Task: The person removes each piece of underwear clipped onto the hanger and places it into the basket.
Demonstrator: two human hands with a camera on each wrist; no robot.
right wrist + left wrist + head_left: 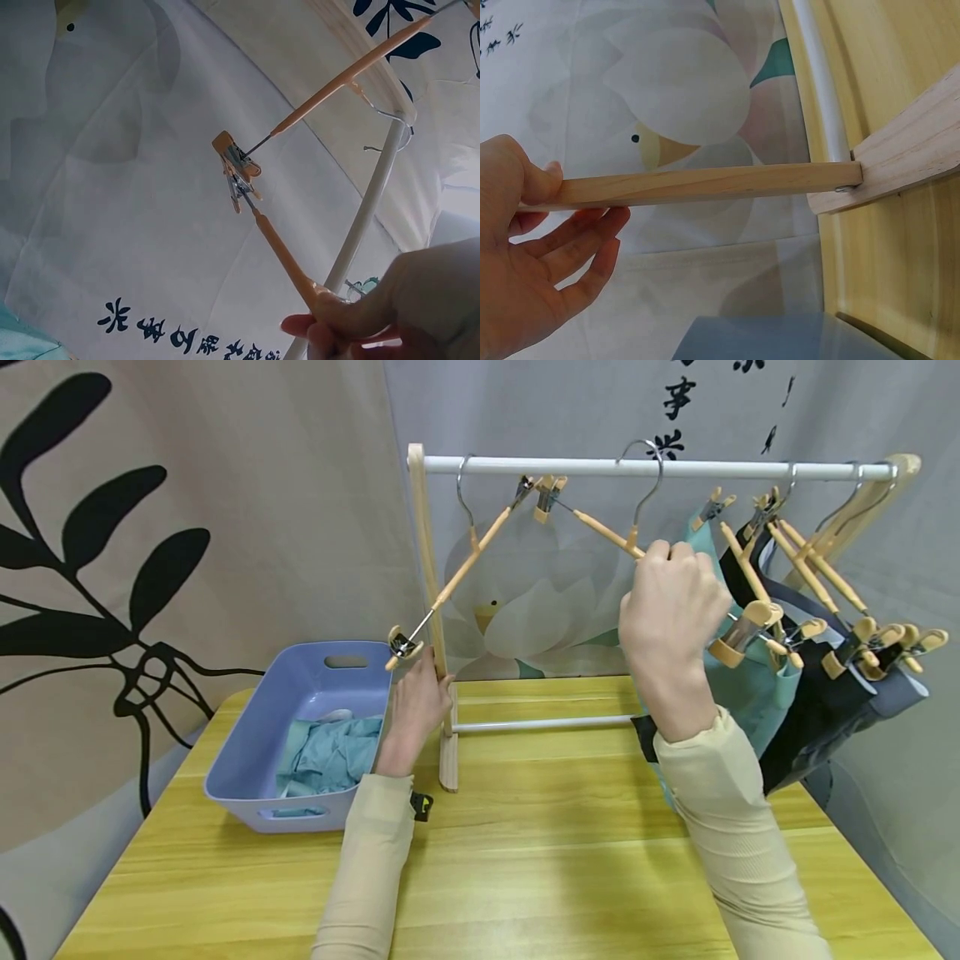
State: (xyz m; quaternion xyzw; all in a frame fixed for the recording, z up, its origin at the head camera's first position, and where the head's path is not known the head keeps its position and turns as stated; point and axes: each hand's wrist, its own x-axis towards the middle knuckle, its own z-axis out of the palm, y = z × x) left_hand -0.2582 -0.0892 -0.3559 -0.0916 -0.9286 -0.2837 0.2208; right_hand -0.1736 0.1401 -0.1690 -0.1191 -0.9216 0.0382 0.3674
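My left hand [416,706] holds the left wooden post [705,184] of a small clothes rack, thumb on one side and fingers on the other. My right hand [675,618] grips the wooden bar of a clip hanger [603,533], whose metal hook is at the white top rail [555,467]. In the right wrist view, this hanger's near clip overlaps the clip of a second hanger [352,75]. That second hanger [476,560] hangs at the rail's left end, slanted down toward my left hand, with no cloth in its clips.
A blue basket [247,752] with crumpled teal cloth [333,756] stands left of the rack on the wooden table [525,860]. Right of my right hand, several hangers carry a teal garment [765,702] and dark garments [813,718]. A printed curtain [300,527] hangs behind.
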